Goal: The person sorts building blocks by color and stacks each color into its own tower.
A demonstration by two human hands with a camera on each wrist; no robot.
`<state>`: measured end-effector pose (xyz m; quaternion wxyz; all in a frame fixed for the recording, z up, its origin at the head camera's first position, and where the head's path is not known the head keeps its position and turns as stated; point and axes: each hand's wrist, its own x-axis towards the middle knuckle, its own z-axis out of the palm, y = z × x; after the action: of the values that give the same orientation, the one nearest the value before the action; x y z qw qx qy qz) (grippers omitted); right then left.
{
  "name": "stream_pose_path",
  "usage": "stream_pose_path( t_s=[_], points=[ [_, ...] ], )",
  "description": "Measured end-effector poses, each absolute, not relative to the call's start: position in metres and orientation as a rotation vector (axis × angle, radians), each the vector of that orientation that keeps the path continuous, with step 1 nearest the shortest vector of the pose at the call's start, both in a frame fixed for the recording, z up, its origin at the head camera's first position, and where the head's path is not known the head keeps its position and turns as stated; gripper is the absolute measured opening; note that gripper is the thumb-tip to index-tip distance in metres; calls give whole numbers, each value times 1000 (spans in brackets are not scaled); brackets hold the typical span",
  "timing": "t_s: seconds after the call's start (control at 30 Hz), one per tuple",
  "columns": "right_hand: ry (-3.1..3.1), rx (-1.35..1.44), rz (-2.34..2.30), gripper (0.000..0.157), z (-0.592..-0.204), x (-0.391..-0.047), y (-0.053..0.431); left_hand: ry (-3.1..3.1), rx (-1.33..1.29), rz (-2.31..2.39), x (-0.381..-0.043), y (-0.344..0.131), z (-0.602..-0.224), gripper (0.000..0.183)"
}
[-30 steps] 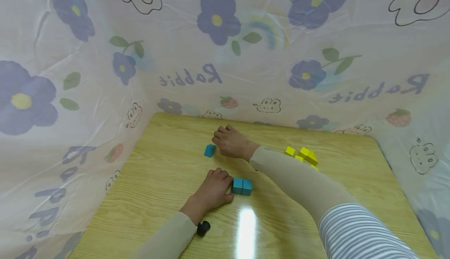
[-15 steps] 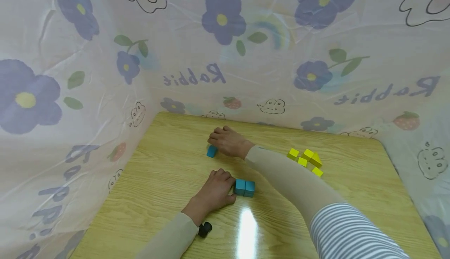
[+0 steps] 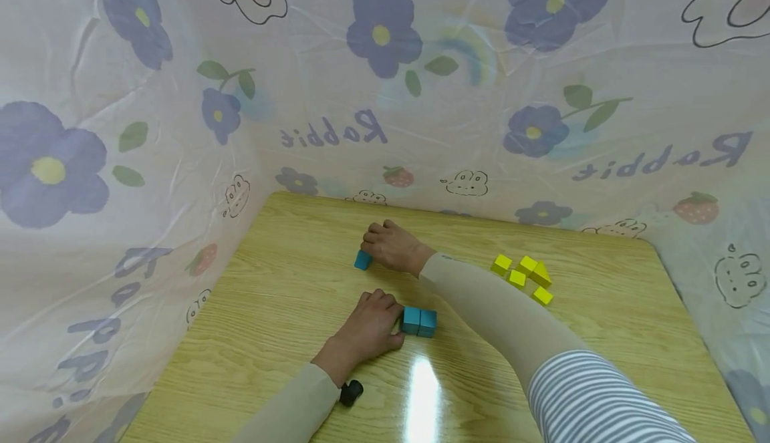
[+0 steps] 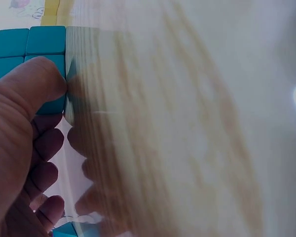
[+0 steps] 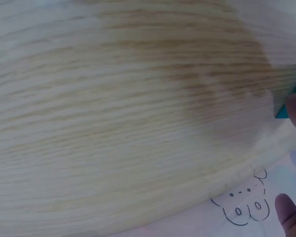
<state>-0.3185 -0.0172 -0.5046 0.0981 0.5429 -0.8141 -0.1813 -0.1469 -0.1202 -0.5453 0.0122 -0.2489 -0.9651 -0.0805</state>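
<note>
Wooden table, blue cube against right hand.

Person, two bare hands. Beige close-fitting sleeve covers on both forearms to the wrists. Grey-and-white horizontally striped sleeve above on the right arm. Small black device strapped under the left wrist.

Home play corner; cartoon-print sheeting

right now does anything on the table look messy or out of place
Only mildly. The yellow blocks lie in a loose, uneven scatter, some turned at angles, while the blue pair by the left hand sits flush. One blue cube lies apart at the right hand. Nothing looks spilled or damaged.
</note>
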Motion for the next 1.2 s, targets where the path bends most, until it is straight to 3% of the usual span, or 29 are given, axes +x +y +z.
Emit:
stream_pose_path(
  t_s=[0.17, 0.47, 0.67, 0.9, 1.2],
  points=[
    [-2432, 1627, -495, 31, -505, -317, -14, -3018, -781, -244, -147, -117, -546, 36],
    [-2481, 1583, -541, 22, -506, -313, -6, -3002, -813, -248, -146, -114, -546, 36],
    [-2620, 1486, -418, 24, -507, -313, 12, -3037, -787, -274, -147, -114, -544, 38],
    [-2709, 1421, -250, 38, -516, -316, 37, -3066, -746, -310, -147, -116, -542, 41],
    [-2779, 1326, -162, 35, -522, -314, 62, -3044, -746, -355, -146, -118, -540, 37]
  ],
)
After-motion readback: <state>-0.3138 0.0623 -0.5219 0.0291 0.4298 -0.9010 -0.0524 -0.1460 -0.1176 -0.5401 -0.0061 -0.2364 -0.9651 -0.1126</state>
